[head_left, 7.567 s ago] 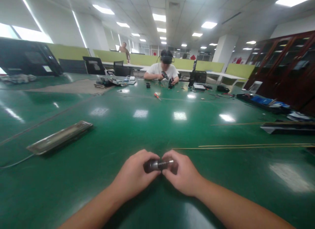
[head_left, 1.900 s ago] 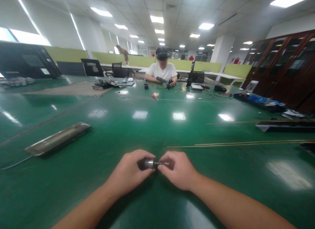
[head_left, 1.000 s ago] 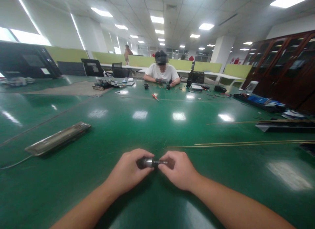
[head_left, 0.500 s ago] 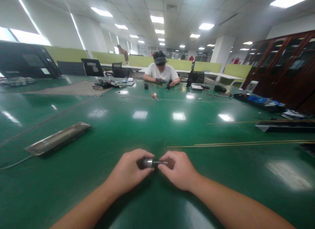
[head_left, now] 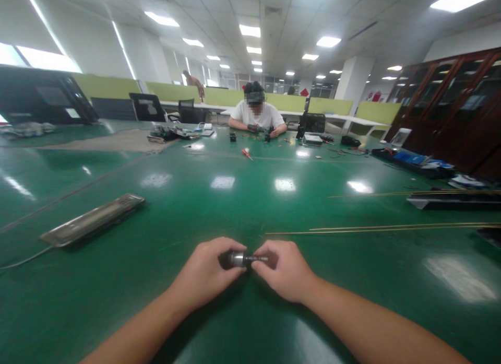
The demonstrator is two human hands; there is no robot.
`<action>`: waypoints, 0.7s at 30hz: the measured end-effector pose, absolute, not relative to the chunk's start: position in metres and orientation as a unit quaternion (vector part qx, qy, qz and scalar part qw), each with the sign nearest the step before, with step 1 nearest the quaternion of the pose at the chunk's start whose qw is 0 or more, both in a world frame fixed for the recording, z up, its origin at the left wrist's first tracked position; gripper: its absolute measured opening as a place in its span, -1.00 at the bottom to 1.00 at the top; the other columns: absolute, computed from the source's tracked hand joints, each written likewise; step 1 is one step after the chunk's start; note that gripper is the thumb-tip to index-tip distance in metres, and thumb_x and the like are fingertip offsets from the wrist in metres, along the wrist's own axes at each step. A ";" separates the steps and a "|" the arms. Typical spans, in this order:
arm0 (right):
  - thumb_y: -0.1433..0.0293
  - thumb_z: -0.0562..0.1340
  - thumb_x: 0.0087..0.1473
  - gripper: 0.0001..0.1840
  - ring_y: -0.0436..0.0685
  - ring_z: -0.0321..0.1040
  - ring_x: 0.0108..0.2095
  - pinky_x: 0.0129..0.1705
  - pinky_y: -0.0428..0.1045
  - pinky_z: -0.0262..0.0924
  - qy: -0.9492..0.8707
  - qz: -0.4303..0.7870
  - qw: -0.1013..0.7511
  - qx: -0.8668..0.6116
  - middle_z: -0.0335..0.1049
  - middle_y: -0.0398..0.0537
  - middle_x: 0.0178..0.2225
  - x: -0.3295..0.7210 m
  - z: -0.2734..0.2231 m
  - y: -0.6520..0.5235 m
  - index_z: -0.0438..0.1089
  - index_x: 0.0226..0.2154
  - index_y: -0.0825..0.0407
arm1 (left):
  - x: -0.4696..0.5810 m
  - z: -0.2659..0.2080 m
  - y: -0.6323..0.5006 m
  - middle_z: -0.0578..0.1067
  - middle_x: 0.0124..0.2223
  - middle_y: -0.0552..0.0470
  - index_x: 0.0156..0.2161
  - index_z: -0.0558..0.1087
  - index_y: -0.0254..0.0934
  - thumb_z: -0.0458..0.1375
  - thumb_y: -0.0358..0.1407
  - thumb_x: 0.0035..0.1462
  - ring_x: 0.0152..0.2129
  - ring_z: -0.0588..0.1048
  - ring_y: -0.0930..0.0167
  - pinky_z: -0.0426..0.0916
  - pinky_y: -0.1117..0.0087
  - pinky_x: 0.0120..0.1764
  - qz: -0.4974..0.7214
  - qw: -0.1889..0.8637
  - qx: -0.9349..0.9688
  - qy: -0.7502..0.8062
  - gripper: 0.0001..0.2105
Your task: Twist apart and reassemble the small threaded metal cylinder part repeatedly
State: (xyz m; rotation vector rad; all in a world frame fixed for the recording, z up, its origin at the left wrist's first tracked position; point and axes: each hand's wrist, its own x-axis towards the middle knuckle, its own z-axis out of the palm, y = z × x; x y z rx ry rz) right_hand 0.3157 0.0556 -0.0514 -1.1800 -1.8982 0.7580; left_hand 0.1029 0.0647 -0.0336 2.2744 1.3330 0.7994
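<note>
A small silver-and-black cylindrical part with a thin dark shaft (head_left: 237, 258) lies level between my hands, just above the green table (head_left: 242, 212). My left hand (head_left: 207, 269) is curled around its thick silver end, thumb below and fingers above. From the other side, the thumb and forefinger of my right hand (head_left: 285, 271) pinch the thin shaft, whose tip shows between them. The fingertips of the two hands are close together. Part of the cylinder's left end is hidden in my left palm, so its exact kind cannot be made out.
A long metal-cased power strip (head_left: 94, 220) with a cable lies at left. Thin brass-coloured rods (head_left: 376, 230) reach in from the right, by a black tray (head_left: 450, 201). Farther off are a red screwdriver (head_left: 246, 154) and a person (head_left: 256, 113) working across the table.
The part and my fingertips have shifted very slightly to the right. Both hands keep the same hold, and the things on the table stay where they were.
</note>
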 end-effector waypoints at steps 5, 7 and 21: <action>0.40 0.33 0.02 -0.94 0.03 0.39 -0.46 -0.40 -0.10 0.15 -0.743 0.297 0.384 -0.460 0.51 -0.14 -0.47 0.316 -0.052 0.056 0.53 -0.38 0.04 | 0.102 -0.032 0.064 0.61 -0.23 0.12 -0.21 0.57 -0.14 0.32 -0.35 -0.03 -0.27 0.56 0.38 0.38 0.40 -0.17 0.292 0.192 0.808 0.475 -0.78; 0.40 0.33 0.01 -0.94 0.03 0.39 -0.47 -0.40 -0.10 0.16 -0.744 0.297 0.384 -0.460 0.50 -0.14 -0.47 0.316 -0.052 0.056 0.53 -0.38 0.04 | 0.102 -0.032 0.064 0.61 -0.23 0.12 -0.21 0.57 -0.14 0.32 -0.35 -0.03 -0.27 0.56 0.38 0.38 0.39 -0.17 0.293 0.192 0.806 0.477 -0.78; 0.41 0.33 0.02 -0.95 0.03 0.39 -0.46 -0.40 -0.10 0.16 -0.740 0.301 0.386 -0.463 0.51 -0.13 -0.47 0.316 -0.049 0.055 0.53 -0.39 0.04 | 0.102 -0.030 0.065 0.61 -0.26 0.11 -0.23 0.57 -0.16 0.30 -0.33 -0.03 -0.30 0.56 0.38 0.39 0.40 -0.20 0.291 0.187 0.804 0.483 -0.81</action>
